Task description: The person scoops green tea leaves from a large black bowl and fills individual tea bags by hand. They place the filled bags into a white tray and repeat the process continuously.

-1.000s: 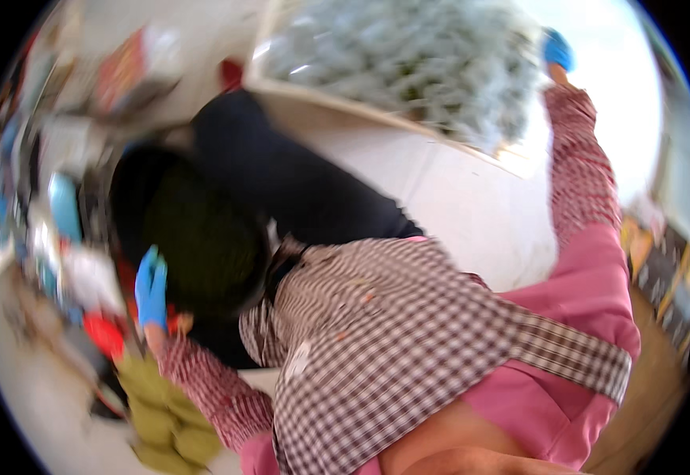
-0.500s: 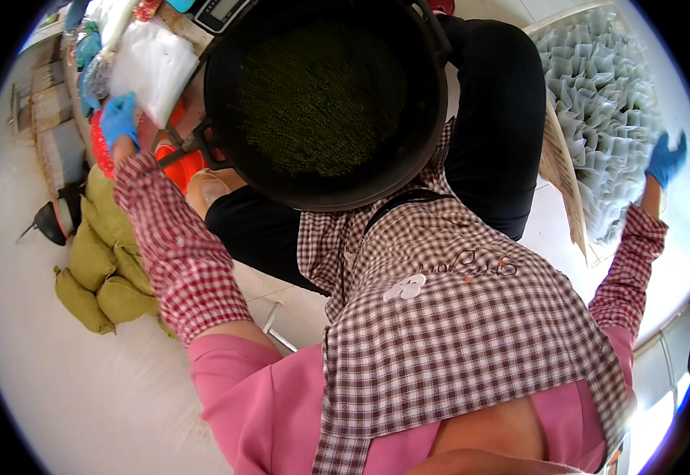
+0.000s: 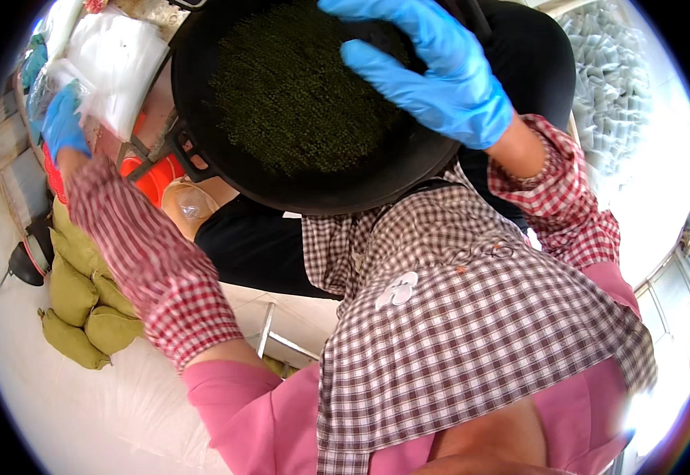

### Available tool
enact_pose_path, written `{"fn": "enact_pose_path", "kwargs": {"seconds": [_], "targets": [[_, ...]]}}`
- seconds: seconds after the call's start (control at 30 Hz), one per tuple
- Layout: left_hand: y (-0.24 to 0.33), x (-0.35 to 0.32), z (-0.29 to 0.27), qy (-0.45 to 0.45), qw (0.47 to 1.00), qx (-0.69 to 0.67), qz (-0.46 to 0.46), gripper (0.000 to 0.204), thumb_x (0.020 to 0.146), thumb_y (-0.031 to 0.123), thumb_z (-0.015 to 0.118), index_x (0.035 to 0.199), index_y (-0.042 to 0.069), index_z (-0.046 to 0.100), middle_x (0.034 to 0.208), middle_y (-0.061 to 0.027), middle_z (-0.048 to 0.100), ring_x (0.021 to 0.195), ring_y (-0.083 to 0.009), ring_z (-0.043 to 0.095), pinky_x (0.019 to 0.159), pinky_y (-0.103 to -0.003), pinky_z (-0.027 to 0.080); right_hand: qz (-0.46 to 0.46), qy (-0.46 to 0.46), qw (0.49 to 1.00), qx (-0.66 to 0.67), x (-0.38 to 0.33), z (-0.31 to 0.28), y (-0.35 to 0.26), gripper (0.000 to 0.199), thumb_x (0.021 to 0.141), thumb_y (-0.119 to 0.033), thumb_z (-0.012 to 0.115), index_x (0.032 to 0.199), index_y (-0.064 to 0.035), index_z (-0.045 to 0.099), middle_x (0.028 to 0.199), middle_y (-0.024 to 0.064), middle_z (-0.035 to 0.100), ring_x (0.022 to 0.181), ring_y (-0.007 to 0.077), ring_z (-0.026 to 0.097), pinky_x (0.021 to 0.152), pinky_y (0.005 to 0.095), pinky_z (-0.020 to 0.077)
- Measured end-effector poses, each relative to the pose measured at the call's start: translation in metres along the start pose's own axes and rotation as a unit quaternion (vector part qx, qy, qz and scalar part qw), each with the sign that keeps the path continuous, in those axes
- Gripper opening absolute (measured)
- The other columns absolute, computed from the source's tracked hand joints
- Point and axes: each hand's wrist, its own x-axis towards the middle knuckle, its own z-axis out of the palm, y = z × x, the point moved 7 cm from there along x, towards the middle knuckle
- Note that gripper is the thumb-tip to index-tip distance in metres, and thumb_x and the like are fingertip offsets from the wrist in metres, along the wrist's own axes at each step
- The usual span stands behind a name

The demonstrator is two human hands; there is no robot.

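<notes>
A black wok (image 3: 305, 198) with side handles sits in front of my lap, holding a heap of fine dark-green granular material (image 3: 297, 95). Over its right side spreads my right hand (image 3: 440, 75) in a blue glove, open, fingers apart, with nothing in it. At the far left my gloved left hand (image 3: 64, 123) is beside a stack of clear plastic bags (image 3: 117, 67). Its fingers are closed on the edge of a thin clear bag (image 3: 72, 79), partly blurred there.
Several olive-green filled sacks (image 3: 76, 301) lie on the floor at left. Near the wok's left handle is a red-orange container (image 3: 155, 180). Many filled pale packets (image 3: 610, 79) stand in a large tray on the right. A metal frame (image 3: 270, 332) shows below my leg.
My right hand has swung from beyond the packets at far right to above the wok. My left hand has shifted left, drawing at the plastic bags. The whole view has shifted slightly.
</notes>
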Motion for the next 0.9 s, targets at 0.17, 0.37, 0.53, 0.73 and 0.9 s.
{"fn": "enact_pose_path", "kwargs": {"seconds": [0.17,0.37,0.53,0.73,0.9], "targets": [[0.095,-0.27,0.139,-0.192,0.926,-0.038,0.324,0.018,0.089,0.01,0.053,0.1,0.002,0.064,0.092,-0.0056,0.065,0.082,-0.0138,0.06,0.078,-0.028,0.048,0.188,-0.004,0.976,0.114,-0.041,0.056,0.03,0.023,0.083,-0.014,0.067,0.103,-0.011,0.057,0.074,-0.0033,0.056,0.061,0.0136,0.054,0.06,0.0272,0.0487],[0.002,-0.388,0.225,-0.245,0.902,-0.328,-0.135,0.019,0.088,0.009,0.06,0.102,-0.003,0.064,0.086,-0.0072,0.066,0.071,-0.0126,0.062,0.062,-0.025,0.051,0.265,-0.242,0.928,-0.099,-0.119,0.078,0.06,0.048,0.078,-0.043,0.066,0.105,-0.0062,0.05,0.078,0.0136,0.061,0.072,0.0303,0.062,0.067,0.0375,0.0483],[0.0,-0.417,0.23,-0.227,0.919,-0.321,-0.029,0.017,0.083,0.013,0.068,0.089,-0.002,0.067,0.078,-0.0041,0.065,0.069,-0.01,0.059,0.062,-0.023,0.048,0.337,-0.246,0.9,-0.128,-0.152,0.075,0.072,0.055,0.076,-0.058,0.059,0.09,-0.0046,0.056,0.074,0.0179,0.062,0.069,0.0337,0.061,0.064,0.0392,0.0477],[-0.013,-0.429,0.243,-0.246,0.952,-0.18,0.002,0.019,0.093,0.014,0.052,0.101,0.0,0.062,0.079,-0.0066,0.065,0.067,-0.0117,0.061,0.058,-0.027,0.052,0.327,-0.254,0.902,-0.126,-0.155,0.082,0.078,0.066,0.076,-0.069,0.051,0.088,-0.0049,0.062,0.078,0.0155,0.064,0.069,0.0279,0.063,0.062,0.0375,0.0487],[-0.004,-0.426,0.232,-0.21,0.949,-0.234,-0.007,0.017,0.09,0.011,0.056,0.099,-0.002,0.063,0.079,-0.0085,0.065,0.067,-0.0127,0.062,0.058,-0.027,0.053,0.307,-0.248,0.912,-0.113,-0.156,0.087,0.081,0.065,0.076,-0.067,0.054,0.091,-0.0042,0.063,0.077,0.0148,0.064,0.068,0.0265,0.063,0.064,0.0357,0.0494]]}}
